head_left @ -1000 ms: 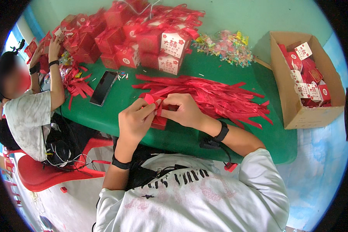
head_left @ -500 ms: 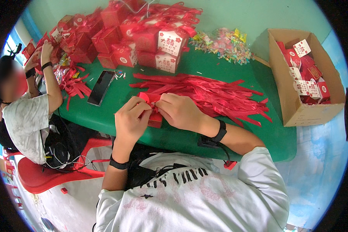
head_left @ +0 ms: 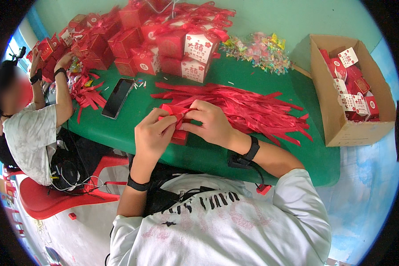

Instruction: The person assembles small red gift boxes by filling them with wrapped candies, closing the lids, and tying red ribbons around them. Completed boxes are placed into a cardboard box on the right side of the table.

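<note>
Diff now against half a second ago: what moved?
The right hand shifted slightly up and right, its fingers spreading farther from the left hand. A co-worker's hands, close together then, are farther apart now. No new pickup or release shows. Unchanged: both near hands at the small red box, phone, ribbon pile, carton.

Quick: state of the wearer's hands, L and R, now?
Left hand: closed, fingertips pinching red ribbon at the top of a red box.
Right hand: closed, thumb and finger pinching the ribbon.
</note>
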`<control>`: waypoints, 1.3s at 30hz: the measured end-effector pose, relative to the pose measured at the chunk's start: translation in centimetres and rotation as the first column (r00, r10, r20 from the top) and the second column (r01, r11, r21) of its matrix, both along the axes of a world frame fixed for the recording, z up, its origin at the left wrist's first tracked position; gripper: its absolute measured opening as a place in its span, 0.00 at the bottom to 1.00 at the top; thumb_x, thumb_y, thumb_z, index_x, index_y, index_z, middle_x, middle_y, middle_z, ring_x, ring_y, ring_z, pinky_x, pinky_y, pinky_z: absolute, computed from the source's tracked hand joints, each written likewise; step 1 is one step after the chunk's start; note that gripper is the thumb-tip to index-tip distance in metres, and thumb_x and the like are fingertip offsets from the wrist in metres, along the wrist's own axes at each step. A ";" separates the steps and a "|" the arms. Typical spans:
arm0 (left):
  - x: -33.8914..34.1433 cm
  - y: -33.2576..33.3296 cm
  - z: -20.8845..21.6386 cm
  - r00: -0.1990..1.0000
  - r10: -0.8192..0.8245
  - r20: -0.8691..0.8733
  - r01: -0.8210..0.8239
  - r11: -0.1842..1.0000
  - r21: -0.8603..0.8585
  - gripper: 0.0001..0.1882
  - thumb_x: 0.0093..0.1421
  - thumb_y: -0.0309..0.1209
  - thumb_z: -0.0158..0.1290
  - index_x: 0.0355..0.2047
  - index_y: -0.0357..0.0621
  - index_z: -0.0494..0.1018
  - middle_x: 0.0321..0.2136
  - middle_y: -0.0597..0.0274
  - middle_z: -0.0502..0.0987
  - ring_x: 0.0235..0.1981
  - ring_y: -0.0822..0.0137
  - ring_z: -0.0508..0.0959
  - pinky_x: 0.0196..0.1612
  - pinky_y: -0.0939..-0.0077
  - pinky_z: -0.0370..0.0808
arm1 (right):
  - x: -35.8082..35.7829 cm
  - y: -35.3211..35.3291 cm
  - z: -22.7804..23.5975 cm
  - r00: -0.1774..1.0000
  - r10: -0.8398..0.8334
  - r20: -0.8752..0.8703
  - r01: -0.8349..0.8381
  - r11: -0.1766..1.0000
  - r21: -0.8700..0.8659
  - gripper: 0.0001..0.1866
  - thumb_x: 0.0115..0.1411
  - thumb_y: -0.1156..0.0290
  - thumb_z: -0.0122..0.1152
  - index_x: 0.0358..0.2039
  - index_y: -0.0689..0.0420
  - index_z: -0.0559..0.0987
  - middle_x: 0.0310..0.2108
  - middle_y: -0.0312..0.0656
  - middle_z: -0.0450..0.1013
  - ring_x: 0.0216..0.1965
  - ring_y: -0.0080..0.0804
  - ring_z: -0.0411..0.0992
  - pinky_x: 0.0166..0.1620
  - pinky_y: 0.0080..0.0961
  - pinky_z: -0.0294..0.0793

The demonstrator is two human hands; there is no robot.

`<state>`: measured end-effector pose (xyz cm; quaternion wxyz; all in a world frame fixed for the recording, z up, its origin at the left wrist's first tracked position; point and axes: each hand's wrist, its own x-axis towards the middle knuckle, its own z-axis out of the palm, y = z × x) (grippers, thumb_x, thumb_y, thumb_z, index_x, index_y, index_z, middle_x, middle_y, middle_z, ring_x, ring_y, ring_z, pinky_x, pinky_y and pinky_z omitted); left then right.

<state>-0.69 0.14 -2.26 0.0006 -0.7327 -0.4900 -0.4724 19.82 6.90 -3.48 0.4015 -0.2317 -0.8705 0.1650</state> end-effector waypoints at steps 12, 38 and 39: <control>0.7 -0.2 0.1 0.971 0.129 -0.203 -0.106 0.987 0.123 0.07 0.50 0.23 0.66 0.30 0.47 0.81 0.32 0.66 0.79 0.29 0.60 0.82 0.31 0.65 0.79 | -0.7 -1.1 0.1 0.998 -0.059 -0.034 0.060 0.998 0.003 0.10 0.60 0.67 0.69 0.37 0.61 0.83 0.36 0.48 0.75 0.38 0.49 0.77 0.40 0.42 0.79; -3.9 -1.0 1.1 0.988 0.096 -0.119 -0.118 0.974 -0.193 0.08 0.57 0.20 0.61 0.37 0.40 0.77 0.37 0.55 0.78 0.37 0.51 0.78 0.42 0.60 0.74 | 2.6 2.5 0.5 0.963 -0.257 0.081 0.179 0.836 0.518 0.08 0.49 0.65 0.72 0.27 0.48 0.79 0.42 0.32 0.76 0.48 0.35 0.74 0.52 0.42 0.71; -3.6 -0.9 1.0 0.993 0.085 -0.084 -0.099 0.978 -0.181 0.08 0.57 0.20 0.61 0.37 0.40 0.77 0.37 0.55 0.78 0.37 0.51 0.78 0.41 0.61 0.74 | 2.7 2.5 0.5 0.966 -0.247 0.075 0.181 0.857 0.483 0.08 0.49 0.65 0.72 0.27 0.49 0.79 0.41 0.33 0.76 0.47 0.36 0.75 0.51 0.41 0.72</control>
